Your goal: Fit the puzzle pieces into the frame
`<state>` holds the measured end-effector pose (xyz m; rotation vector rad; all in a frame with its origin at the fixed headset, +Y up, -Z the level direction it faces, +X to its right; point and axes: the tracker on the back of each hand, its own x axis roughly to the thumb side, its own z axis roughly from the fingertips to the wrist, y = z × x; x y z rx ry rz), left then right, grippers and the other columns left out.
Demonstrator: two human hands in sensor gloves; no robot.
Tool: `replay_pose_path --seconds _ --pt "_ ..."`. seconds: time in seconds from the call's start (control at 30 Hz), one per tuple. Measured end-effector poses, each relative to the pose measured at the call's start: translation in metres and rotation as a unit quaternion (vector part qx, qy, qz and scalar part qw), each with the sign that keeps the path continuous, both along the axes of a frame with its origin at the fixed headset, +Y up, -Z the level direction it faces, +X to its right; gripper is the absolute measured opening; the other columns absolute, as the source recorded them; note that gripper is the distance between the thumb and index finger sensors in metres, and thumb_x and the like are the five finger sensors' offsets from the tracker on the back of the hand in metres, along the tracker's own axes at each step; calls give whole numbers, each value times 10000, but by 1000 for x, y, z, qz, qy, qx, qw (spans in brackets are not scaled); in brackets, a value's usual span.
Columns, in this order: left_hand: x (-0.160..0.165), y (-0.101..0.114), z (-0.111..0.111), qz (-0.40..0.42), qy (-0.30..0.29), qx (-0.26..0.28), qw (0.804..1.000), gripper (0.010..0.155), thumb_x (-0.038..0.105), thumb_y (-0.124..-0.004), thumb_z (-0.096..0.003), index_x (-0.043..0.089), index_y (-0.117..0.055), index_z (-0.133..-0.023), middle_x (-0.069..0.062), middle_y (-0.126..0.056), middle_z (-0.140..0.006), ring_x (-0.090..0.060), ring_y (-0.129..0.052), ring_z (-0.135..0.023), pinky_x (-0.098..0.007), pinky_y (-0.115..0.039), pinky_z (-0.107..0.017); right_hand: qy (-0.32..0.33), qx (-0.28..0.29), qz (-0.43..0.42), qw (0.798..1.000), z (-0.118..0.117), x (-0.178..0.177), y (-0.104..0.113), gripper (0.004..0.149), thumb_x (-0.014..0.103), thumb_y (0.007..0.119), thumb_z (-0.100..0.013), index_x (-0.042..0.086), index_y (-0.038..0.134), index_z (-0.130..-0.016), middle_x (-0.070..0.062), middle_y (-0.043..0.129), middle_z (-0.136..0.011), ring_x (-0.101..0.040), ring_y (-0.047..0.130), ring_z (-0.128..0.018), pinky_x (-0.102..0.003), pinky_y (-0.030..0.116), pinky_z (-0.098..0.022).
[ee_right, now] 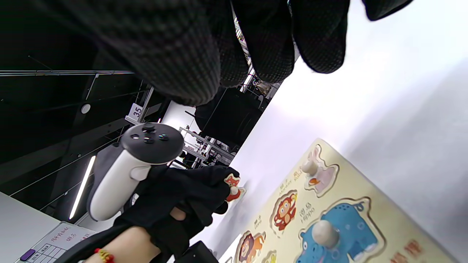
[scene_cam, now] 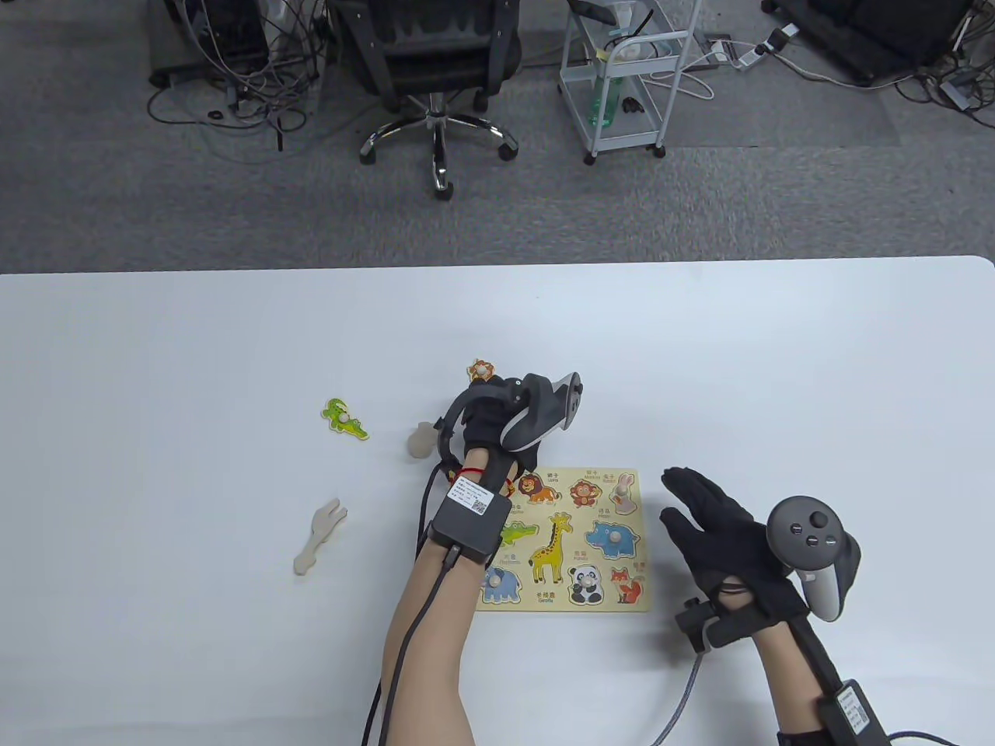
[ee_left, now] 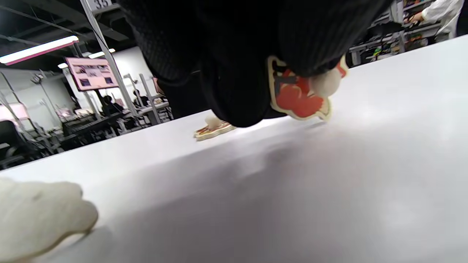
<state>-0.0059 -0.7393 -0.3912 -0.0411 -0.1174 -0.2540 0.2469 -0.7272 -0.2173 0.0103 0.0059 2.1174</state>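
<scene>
The wooden puzzle frame (scene_cam: pixel 637 536) lies at the table's front centre, with several knobbed animal pieces seated in it; it also shows in the right wrist view (ee_right: pixel 365 190). My left hand (scene_cam: pixel 486 423) is just beyond the frame's far left corner. Its fingers (ee_left: pixel 303 54) pinch the knob of a red fox piece (ee_left: pixel 298 100), which is tilted and close over the table; the fox also shows in the right wrist view (ee_right: pixel 232 190). In the table view the fox is hidden under the hand. My right hand (scene_cam: pixel 715 528) rests open on the table, right of the frame.
An orange animal piece (scene_cam: pixel 482 371) lies just beyond my left hand. A green crocodile piece (scene_cam: pixel 344 417) lies to the left. Two face-down plain wood pieces lie nearby, one long (scene_cam: pixel 319 536) and one rounded (scene_cam: pixel 422 440) beside my left wrist.
</scene>
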Motion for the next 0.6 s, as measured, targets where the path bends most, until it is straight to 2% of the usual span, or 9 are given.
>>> replay_pose_path --seconds 0.13,0.2,0.3,0.43,0.57,0.6 --pt "6 20 20 26 -65 -20 997 437 397 -852 -439 406 -892 -875 128 -1075 -810 -93 -1133 -613 -365 -875 -611 4 2 -4 1000 -1 -2 -2 573 339 899 -455 121 769 -970 -249 743 -1032 -552 738 -898 -748 522 -653" --pt "13 34 39 28 -100 -13 995 435 423 -858 -429 400 -909 -861 128 -1092 -783 -69 -1147 -574 -360 -896 -583 7 6 -6 1000 0 -4 -3 562 335 902 -453 125 781 -959 -243 763 -1020 -545 760 -885 -743 541 -645" --pt "20 54 71 103 -130 -22 986 441 433 -850 -430 385 -912 -864 125 -1091 -777 -89 -1141 -564 -362 -894 -575 11 21 -22 999 1 -5 -1 552 341 905 -447 121 799 -942 -237 806 -986 -528 810 -849 -729 596 -616" --pt "18 70 110 229 -150 -38 961 438 439 -848 -434 370 -914 -861 118 -1079 -785 -91 -1128 -577 -370 -880 -581 22 49 -53 997 3 -7 4 549 378 905 -440 124 816 -918 -218 861 -939 -494 883 -790 -695 681 -567" --pt "12 73 139 322 -153 -48 933 435 453 -848 -430 367 -919 -851 120 -1077 -780 -90 -1125 -574 -370 -879 -580 48 30 -115 992 6 -13 5 544 365 921 -435 103 833 -903 -225 885 -914 -493 902 -764 -686 702 -551" --pt "9 73 147 358 -145 -43 921 437 456 -846 -432 367 -915 -854 121 -1075 -780 -88 -1123 -576 -370 -879 -580 63 18 -120 991 6 -16 5 530 362 922 -435 96 848 -887 -225 908 -889 -488 920 -742 -679 714 -543"
